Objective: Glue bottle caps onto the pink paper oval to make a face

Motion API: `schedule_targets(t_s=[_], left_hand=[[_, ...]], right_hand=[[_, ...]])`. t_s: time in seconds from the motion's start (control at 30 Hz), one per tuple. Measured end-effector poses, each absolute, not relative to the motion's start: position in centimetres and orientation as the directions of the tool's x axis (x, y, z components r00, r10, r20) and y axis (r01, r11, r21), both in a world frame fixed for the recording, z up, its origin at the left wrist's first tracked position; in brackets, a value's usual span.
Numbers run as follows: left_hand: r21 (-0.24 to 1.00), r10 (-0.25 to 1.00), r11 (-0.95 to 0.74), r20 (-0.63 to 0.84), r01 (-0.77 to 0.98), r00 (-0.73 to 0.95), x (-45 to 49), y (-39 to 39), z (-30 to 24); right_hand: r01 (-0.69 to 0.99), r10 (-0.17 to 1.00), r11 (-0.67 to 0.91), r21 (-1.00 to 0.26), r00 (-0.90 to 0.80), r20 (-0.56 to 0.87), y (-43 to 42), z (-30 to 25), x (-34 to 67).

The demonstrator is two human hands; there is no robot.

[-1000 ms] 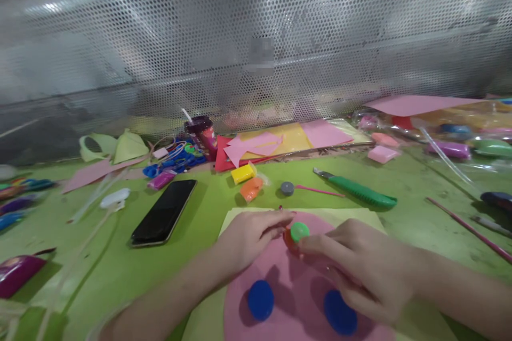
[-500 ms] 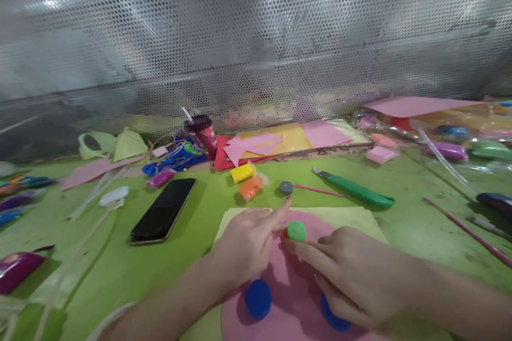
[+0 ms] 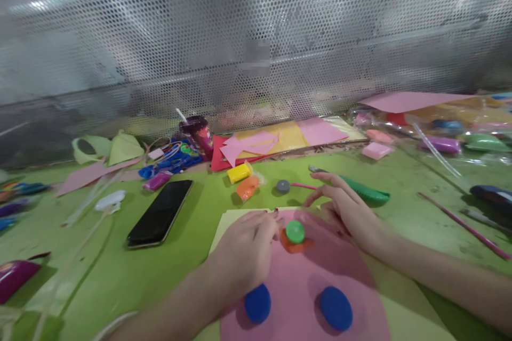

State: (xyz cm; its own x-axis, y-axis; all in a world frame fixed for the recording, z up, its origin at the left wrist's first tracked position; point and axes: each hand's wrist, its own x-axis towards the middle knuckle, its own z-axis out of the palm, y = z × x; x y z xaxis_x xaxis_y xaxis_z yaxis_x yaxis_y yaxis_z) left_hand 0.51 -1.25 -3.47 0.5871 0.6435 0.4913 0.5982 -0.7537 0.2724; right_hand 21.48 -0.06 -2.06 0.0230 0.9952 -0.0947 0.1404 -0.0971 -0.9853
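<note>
A pink rounded paper shape (image 3: 296, 287) lies on a pale yellow sheet (image 3: 404, 298). Two blue discs, a left one (image 3: 258, 303) and a right one (image 3: 336, 308), sit on the pink shape. Near its top a green disc (image 3: 295, 232) rests against a flat orange piece (image 3: 298, 248). My left hand (image 3: 248, 248) is on the paper's left side, fingers curled beside the orange piece; whether they hold anything is hidden. My right hand (image 3: 344, 210) hovers over the upper right, fingers apart and bare, near a thin pink stick (image 3: 303, 186) with a grey disc (image 3: 283, 187) at its end.
A green cutter knife (image 3: 368, 192) lies behind my right hand. Yellow (image 3: 239, 172) and orange (image 3: 248, 188) clay packets lie behind the sheet. A phone (image 3: 160, 213) is at left, a drink cup (image 3: 197, 136) farther back. A perforated metal panel (image 3: 256, 26) closes off the back.
My right hand has moved away from the green disc, up and right towards the pink stick, uncovering the orange piece and the right blue disc. My left fingers have curled in.
</note>
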Motion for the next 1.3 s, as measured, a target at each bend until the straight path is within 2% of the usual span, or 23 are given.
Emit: schedule_targets(t_s=[0.1, 0.47, 0.57, 0.73, 0.83, 0.93, 1.1, 1.3], left_hand=[[0.327, 0.712, -0.699, 0.403, 0.636, 0.575, 1.0, -1.8, -3.1], [0.394, 0.857, -0.505, 0.125, 0.768, 0.499, 1.5, -5.3, -4.1], [0.376, 0.852, -0.517, 0.135, 0.769, 0.506, 2.1, -5.6, -3.6], [0.270, 0.807, -0.572, 0.018, 0.775, 0.590, 2.2, -5.4, -2.8], [0.228, 0.807, -0.588, 0.101, 0.776, 0.582, 1.9, -5.5, -3.2], [0.248, 0.821, -0.570, 0.219, 0.784, 0.527, 1.6, -5.4, -3.6], [0.351, 0.843, -0.533, 0.145, 0.770, 0.518, 2.0, -5.2, -3.1], [0.323, 0.842, -0.533, 0.111, 0.782, 0.528, 2.1, -5.2, -2.7]], right_hand=[[0.043, 0.992, -0.118, -0.992, -0.037, -0.120, 0.8, -2.1, 21.7], [0.111, 0.990, -0.102, -0.989, -0.089, -0.112, 1.0, -2.4, 21.9], [0.129, 0.991, -0.092, -0.987, -0.090, -0.104, 0.9, -2.4, 21.8], [0.151, 0.992, -0.081, -0.985, -0.089, -0.095, 0.8, -2.2, 21.6], [0.152, 0.991, -0.076, -0.986, -0.098, -0.091, 0.7, -2.2, 21.6], [0.144, 0.990, -0.073, -0.987, -0.106, -0.088, 0.7, -2.2, 21.6], [0.159, 0.991, -0.069, -0.985, -0.105, -0.087, 0.7, -2.2, 21.6], [0.183, 0.990, -0.054, -0.982, -0.121, -0.077, 0.7, -2.4, 21.7]])
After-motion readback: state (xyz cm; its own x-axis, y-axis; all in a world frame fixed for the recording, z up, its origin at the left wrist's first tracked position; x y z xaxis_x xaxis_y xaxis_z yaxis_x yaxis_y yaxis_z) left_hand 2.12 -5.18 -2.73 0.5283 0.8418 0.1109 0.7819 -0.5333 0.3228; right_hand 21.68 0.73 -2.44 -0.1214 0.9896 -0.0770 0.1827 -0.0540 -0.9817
